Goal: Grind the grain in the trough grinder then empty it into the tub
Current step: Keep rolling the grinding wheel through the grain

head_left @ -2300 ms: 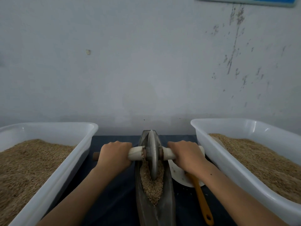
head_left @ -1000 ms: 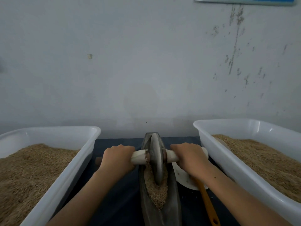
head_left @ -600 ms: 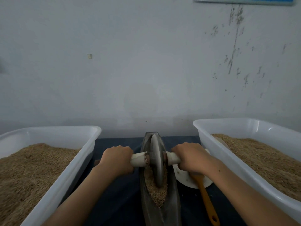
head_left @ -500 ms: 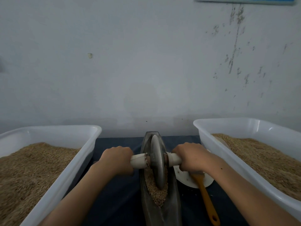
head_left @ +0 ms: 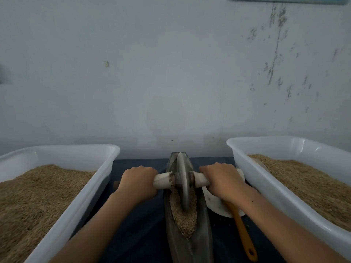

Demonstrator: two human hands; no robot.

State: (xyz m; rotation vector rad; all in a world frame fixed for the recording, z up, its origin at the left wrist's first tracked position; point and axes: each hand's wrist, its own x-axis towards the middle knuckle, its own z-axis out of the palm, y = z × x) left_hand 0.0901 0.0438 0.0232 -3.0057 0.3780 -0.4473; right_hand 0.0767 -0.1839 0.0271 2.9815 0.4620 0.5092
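Note:
A dark metal boat-shaped trough grinder [head_left: 190, 243] lies lengthwise in front of me on a dark cloth. Its grey grinding wheel [head_left: 183, 185] stands upright in the trough, amid brown grain [head_left: 185, 219]. A pale wooden axle [head_left: 161, 182] runs through the wheel. My left hand [head_left: 137, 182] grips the axle's left side. My right hand [head_left: 222, 180] grips its right side. A white tub [head_left: 284, 198] of grain sits to the right, and another white tub [head_left: 76, 204] of grain to the left.
A white scoop [head_left: 216, 205] with an orange handle [head_left: 243, 238] lies on the cloth between the trough and the right tub, partly under my right wrist. A grey stained wall stands close behind the trough's far end.
The wheel and both hands have rolled a little away from me along the trough since half a second ago, after coming slightly nearer before that. The grips are unchanged.

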